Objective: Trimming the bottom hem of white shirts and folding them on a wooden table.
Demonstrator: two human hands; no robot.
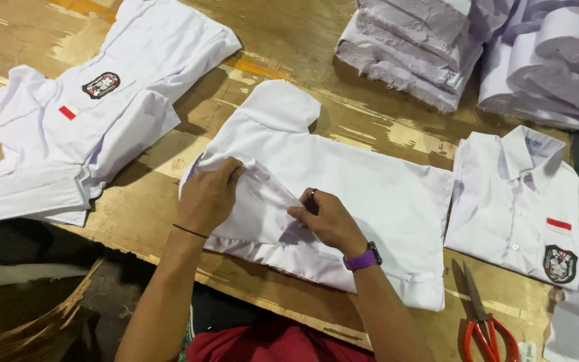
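At centre: white cotton school shirt (343,201) lying back-up on worn wooden table (283,40).
Left hand (208,196): fingers pinched shut on a shirt fold, 9 o'clock side.
Right hand (326,218): flat, pressing the fold, fingers together, no grip.
2 o'clock: stack of folded white cloth (417,47).
3 o'clock: folded badge shirt (514,204).
5 o'clock: red-handled scissors (484,322).
10 o'clock: unfolded badge shirt (88,114).
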